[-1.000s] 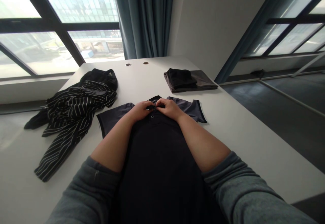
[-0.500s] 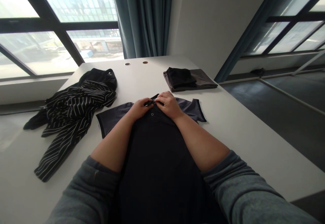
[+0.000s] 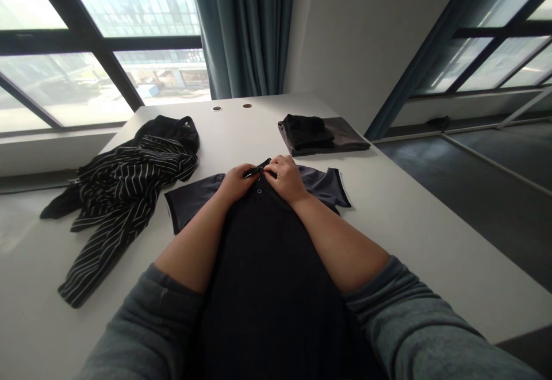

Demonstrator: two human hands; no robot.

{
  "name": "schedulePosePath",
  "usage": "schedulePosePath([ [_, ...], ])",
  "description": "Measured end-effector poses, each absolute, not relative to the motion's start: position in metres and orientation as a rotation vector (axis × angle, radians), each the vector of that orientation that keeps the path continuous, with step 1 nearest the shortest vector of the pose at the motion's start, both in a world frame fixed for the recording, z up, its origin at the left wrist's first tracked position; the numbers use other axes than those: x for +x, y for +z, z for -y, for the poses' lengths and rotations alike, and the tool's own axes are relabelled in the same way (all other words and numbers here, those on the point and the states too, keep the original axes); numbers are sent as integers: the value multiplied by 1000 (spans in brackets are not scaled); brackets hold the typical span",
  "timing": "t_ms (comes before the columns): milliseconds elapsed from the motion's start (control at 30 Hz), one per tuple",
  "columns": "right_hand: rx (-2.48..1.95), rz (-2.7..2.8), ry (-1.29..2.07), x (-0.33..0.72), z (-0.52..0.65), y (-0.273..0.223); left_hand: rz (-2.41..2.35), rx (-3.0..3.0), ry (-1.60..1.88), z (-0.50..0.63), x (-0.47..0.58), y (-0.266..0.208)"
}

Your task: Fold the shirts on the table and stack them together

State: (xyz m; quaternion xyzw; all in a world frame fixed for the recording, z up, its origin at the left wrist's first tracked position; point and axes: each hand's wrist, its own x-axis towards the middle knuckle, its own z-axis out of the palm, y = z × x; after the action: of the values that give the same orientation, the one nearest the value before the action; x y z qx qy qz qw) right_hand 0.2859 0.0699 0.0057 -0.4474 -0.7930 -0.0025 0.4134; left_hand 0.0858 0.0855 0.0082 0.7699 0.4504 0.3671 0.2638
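A dark short-sleeved polo shirt (image 3: 276, 265) lies front up on the white table, its sleeves spread to both sides and its lower part running toward me. My left hand (image 3: 238, 183) pinches the left side of the collar at the neck opening. On the other side of the opening, my right hand (image 3: 285, 177) is closed on the collar's edge, its fingertips almost meeting those of the left. Two small ring-shaped buttons show on the placket just below the fingers. What exactly lies between the fingertips is partly hidden.
On the left, a heap of black and white-striped clothing (image 3: 133, 179) lies on the table (image 3: 241, 133). Folded black and grey-brown garments (image 3: 345, 138) are stacked at the back right. Behind the table hang a blue curtain (image 3: 250, 35) and windows; a grey floor (image 3: 466, 179) is at right.
Both hands stay at the collar with only slight finger movement. A second button now shows on the placket under the fingers, and the collar edge by the left hand is lifted a little.
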Motion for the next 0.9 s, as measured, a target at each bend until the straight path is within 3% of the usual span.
schedulePosePath([
  [367, -1123, 1746, 626, 286, -72, -4, -1082, 2148, 939, -85, 82, 11],
  [900, -1258, 1852, 393, 277, -68, -3, -1456, 2139, 768, -74, 96, 23],
])
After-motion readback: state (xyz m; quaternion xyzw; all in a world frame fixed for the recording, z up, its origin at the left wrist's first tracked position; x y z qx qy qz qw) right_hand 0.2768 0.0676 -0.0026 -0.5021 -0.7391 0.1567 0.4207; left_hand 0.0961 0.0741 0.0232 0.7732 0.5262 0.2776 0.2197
